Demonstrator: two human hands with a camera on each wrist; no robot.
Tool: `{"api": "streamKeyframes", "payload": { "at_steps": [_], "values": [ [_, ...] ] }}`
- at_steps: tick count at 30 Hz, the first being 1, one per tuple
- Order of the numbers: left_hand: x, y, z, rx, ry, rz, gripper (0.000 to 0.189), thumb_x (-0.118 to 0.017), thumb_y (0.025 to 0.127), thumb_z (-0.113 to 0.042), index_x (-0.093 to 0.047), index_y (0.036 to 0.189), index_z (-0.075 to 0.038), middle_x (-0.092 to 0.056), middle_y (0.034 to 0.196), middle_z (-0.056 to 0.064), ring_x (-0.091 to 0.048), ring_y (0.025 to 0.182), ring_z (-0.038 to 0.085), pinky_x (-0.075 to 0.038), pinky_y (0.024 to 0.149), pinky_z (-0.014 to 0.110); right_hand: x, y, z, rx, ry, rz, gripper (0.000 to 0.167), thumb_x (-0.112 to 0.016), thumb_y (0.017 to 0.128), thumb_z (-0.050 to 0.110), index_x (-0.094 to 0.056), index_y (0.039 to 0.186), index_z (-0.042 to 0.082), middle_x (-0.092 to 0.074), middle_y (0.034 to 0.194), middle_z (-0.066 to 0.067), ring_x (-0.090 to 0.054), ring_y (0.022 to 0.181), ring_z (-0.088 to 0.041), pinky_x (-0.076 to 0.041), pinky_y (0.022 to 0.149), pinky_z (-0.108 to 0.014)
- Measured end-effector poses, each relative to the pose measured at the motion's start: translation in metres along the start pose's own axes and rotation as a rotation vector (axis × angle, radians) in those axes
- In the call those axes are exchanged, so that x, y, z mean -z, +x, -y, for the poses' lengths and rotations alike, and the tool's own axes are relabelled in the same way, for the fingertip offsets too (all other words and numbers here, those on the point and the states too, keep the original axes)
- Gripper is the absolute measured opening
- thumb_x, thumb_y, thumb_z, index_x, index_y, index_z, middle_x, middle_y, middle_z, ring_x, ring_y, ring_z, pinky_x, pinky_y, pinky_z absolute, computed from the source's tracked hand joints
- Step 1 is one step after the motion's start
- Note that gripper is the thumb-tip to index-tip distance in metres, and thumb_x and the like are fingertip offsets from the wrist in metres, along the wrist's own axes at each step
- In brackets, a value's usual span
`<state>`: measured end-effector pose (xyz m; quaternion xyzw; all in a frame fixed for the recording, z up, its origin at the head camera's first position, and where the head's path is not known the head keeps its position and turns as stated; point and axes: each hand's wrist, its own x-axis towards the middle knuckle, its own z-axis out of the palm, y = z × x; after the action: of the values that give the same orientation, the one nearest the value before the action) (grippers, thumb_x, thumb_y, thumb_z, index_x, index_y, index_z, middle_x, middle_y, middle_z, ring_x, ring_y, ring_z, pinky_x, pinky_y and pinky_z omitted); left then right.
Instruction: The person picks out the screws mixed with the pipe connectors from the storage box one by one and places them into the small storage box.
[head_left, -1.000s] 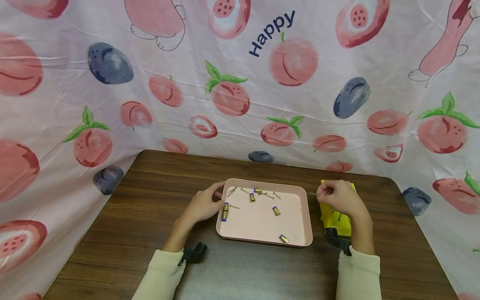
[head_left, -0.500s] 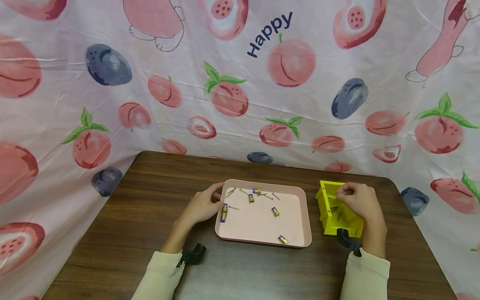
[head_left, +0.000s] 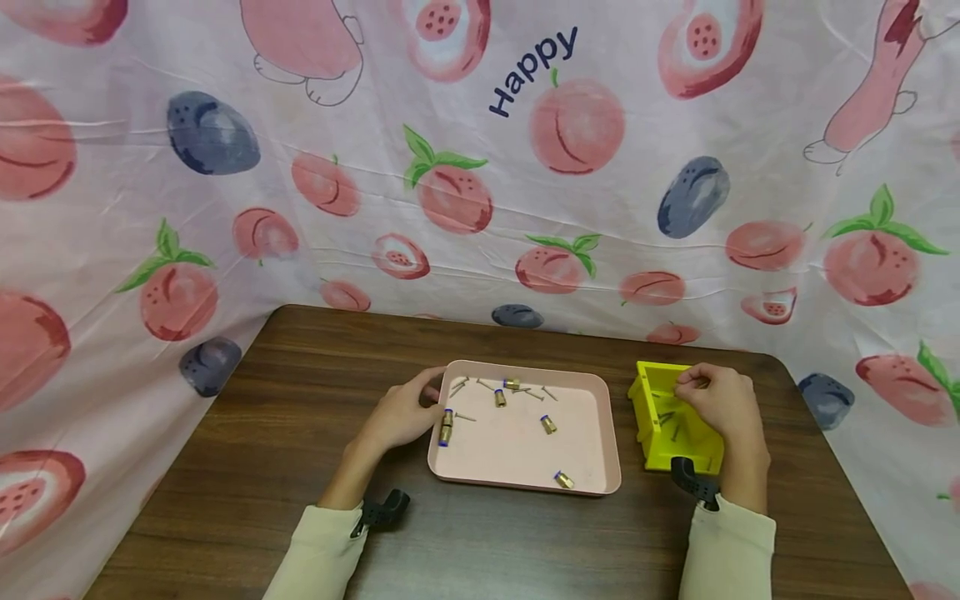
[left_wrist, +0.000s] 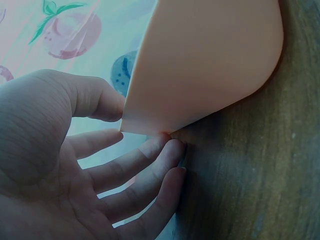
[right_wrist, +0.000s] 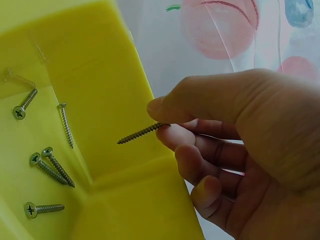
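Note:
My right hand (head_left: 716,404) is over the yellow bin (head_left: 643,425). In the right wrist view its thumb and index finger pinch a screw (right_wrist: 139,134) by the head end, the pointed tip aimed into the bin. Several more screws (right_wrist: 47,170) lie on the bin's floor. My left hand (head_left: 402,410) holds the left rim of the pink tray (head_left: 510,454). Seen from the left wrist, the thumb is at the tray's rim and the fingertips touch the wall lower down. Inside the tray lie several brass fittings (head_left: 549,425) with blue collars and several loose screws (head_left: 465,417).
The dark wooden table (head_left: 322,350) carries both containers, the bin standing just right of the tray. Behind and beside it hangs a fruit-print cloth (head_left: 450,275). One fitting (head_left: 563,480) lies near the tray's front right corner.
My right hand has moved right, from the gap beside the tray to over the bin, with the screw pinched throughout. The left hand stays at the tray's rim.

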<state>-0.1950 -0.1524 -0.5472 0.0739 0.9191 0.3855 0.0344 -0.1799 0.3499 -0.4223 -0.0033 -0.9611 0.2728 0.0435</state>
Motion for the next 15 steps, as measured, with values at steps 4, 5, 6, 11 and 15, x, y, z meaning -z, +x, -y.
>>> {"api": "streamKeyframes", "payload": {
  "at_steps": [4,5,6,11,15],
  "values": [
    [0.0007,0.0006,0.0003,0.000,0.005,-0.002,0.066,-0.074,0.099,-0.037,-0.056,0.161,-0.029,-0.079,0.110,-0.007,-0.071,0.101,0.019,-0.054,0.091,0.046,-0.0015,-0.0005,0.0008,0.004,-0.001,-0.016,0.020,-0.077,0.097,0.015,-0.076,0.103,-0.004,-0.073,0.091,-0.017,-0.059,0.096,-0.043,-0.047,0.088,-0.058],
    [0.0006,0.0008,0.0004,0.001,0.007,-0.004,0.066,-0.074,0.099,-0.037,-0.056,0.161,-0.029,-0.079,0.110,-0.007,-0.071,0.101,0.019,-0.054,0.090,0.046,-0.0015,-0.0004,0.0007,0.004,-0.003,-0.018,0.020,-0.077,0.096,0.015,-0.076,0.102,-0.004,-0.074,0.090,-0.016,-0.060,0.095,-0.043,-0.048,0.087,-0.057],
    [0.0004,0.0007,0.0004,0.000,0.008,-0.003,0.066,-0.074,0.099,-0.037,-0.056,0.161,-0.029,-0.079,0.110,-0.007,-0.071,0.100,0.019,-0.054,0.090,0.045,-0.0015,-0.0003,0.0006,0.005,-0.005,-0.020,0.019,-0.077,0.096,0.015,-0.076,0.102,-0.004,-0.074,0.090,-0.016,-0.060,0.094,-0.042,-0.048,0.087,-0.057],
    [-0.0020,0.0005,0.0004,0.015,0.003,-0.006,0.065,-0.074,0.099,-0.038,-0.057,0.161,-0.029,-0.078,0.110,-0.008,-0.070,0.098,0.018,-0.053,0.088,0.044,-0.0008,0.0003,0.0001,-0.020,-0.002,-0.004,0.021,-0.077,0.097,0.015,-0.076,0.105,-0.004,-0.073,0.093,-0.018,-0.059,0.095,-0.042,-0.048,0.087,-0.057],
    [-0.0037,0.0012,0.0013,0.023,0.000,-0.006,0.065,-0.075,0.099,-0.038,-0.057,0.161,-0.030,-0.078,0.110,-0.008,-0.070,0.098,0.017,-0.054,0.088,0.044,-0.0008,0.0002,0.0025,-0.021,0.009,-0.014,0.022,-0.076,0.097,0.016,-0.076,0.107,-0.004,-0.073,0.096,-0.019,-0.059,0.094,-0.039,-0.049,0.085,-0.054]
  ]
}}
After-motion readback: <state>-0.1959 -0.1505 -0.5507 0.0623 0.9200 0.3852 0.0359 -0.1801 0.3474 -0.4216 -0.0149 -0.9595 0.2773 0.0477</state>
